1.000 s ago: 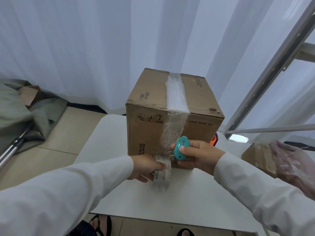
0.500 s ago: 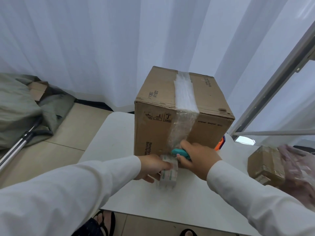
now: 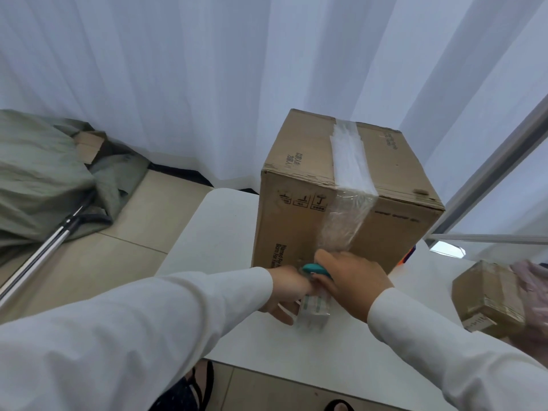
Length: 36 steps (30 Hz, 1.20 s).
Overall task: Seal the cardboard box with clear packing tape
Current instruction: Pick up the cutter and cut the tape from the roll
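A brown cardboard box (image 3: 299, 173) stands on the white table (image 3: 219, 232). A strip of clear tape (image 3: 348, 155) runs over its top seam and down the near face, wrinkled there. My left hand (image 3: 286, 289) holds the roll of clear tape (image 3: 314, 311) on the table at the foot of the box. My right hand (image 3: 351, 277) grips a small teal cutter (image 3: 315, 269) pressed against the tape just above the roll.
A smaller taped cardboard box (image 3: 486, 295) and a crumpled plastic bag (image 3: 533, 280) lie at the table's right edge. An orange object (image 3: 407, 258) peeks out behind the big box. Grey-green cloth (image 3: 38, 179) and a metal pole (image 3: 41, 250) lie on the floor left. White curtains hang behind.
My right hand has lowered the teal cutter from mid-height on the box face down onto the tape just above the roll. The view has shifted, moving the box rightward.
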Motion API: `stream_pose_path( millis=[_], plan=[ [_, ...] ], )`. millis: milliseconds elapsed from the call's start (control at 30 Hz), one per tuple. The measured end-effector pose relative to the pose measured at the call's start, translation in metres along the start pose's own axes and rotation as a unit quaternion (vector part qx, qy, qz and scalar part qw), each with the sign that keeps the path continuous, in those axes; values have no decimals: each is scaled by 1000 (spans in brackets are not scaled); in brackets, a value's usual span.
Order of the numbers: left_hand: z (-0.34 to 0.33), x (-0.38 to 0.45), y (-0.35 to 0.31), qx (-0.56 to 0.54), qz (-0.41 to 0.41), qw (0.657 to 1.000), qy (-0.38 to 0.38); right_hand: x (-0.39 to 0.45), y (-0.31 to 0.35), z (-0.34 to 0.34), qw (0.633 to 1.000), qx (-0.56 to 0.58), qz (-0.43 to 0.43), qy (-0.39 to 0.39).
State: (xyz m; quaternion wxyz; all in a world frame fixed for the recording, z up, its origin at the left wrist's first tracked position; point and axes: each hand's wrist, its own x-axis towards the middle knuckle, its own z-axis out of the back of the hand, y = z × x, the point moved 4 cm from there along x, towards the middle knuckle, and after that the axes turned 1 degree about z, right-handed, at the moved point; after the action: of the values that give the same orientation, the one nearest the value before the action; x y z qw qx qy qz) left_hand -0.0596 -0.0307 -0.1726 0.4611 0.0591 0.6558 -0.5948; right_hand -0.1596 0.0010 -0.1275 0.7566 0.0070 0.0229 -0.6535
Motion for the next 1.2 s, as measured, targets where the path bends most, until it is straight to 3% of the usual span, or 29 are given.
stream_pose_path(
  millis=[1200],
  plan=[
    [-5, 3, 0, -76, 44, 996, 1, -19, -36, -16, 996, 17, -73, 47]
  ],
)
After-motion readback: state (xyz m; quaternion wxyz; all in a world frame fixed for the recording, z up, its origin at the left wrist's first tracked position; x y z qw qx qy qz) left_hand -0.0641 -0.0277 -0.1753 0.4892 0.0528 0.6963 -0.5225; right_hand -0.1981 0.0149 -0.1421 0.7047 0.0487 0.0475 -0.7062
